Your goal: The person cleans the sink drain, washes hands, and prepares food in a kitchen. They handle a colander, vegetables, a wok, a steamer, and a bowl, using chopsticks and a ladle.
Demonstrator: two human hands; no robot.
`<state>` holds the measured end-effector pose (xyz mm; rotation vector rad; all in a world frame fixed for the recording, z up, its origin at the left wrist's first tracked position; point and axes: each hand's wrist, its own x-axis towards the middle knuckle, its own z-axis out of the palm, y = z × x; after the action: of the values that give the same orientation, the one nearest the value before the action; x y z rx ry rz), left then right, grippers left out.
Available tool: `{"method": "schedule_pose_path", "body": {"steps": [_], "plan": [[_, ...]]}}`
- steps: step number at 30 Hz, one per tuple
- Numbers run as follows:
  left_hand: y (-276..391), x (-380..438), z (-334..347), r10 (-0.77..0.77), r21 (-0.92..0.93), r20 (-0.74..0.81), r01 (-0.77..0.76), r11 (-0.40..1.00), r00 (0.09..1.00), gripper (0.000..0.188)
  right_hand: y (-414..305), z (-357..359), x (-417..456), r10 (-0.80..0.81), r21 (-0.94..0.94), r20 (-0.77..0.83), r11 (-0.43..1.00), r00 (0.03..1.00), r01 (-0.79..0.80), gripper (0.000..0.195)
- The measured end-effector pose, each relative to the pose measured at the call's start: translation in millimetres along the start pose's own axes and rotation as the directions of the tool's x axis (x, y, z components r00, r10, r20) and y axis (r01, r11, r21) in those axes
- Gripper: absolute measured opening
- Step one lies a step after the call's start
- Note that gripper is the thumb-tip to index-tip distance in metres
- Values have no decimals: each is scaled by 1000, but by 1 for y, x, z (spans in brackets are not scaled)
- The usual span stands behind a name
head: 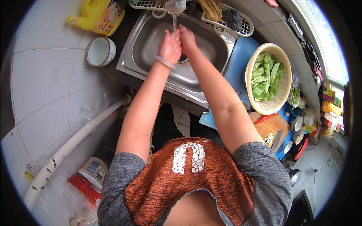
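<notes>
Under a stream of water (174,22) from the tap (176,6), my left hand (170,48) is turned palm up, wet, and holds nothing. A pale translucent bangle (165,62) circles its wrist. My right hand (186,38) lies against the left hand's fingers, with its own fingers partly curled and no object visible in it. Both hands are over the stainless steel sink (147,42). The sink's drain (183,58) is partly hidden behind my wrists.
White plastic racks (247,28) flank the tap, one carrying a steel wool scourer (232,19). On the left are a yellow detergent jug (99,17) and a bowl (101,51). To the right stand a basket (249,70) of flat green beans (267,76) and a cutting board (263,124) with a knife (277,139).
</notes>
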<state>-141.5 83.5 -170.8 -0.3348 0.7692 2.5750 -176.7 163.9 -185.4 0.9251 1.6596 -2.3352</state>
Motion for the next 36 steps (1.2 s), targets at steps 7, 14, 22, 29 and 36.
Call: {"method": "schedule_pose_path", "body": {"steps": [7,14,22,29,36], "plan": [[4,37,6,150,-286,-169,-194,939,974,41,-4,8,1,114,631,486,640,867,-438,33],[-10,46,-8,401,153,-21,-393,907,916,25,9,13,22,111,427,485,836,867,-346,35],[-11,41,-34,525,588,-119,-366,721,843,23,20,7,18,-233,-552,196,776,953,304,45],[0,44,-15,303,975,-68,-1,222,951,52,-63,-20,-18,-167,-911,390,72,905,406,44],[16,37,-2,335,988,-149,128,83,930,70,-118,-14,-19,-356,-870,493,-182,794,458,34]]}}
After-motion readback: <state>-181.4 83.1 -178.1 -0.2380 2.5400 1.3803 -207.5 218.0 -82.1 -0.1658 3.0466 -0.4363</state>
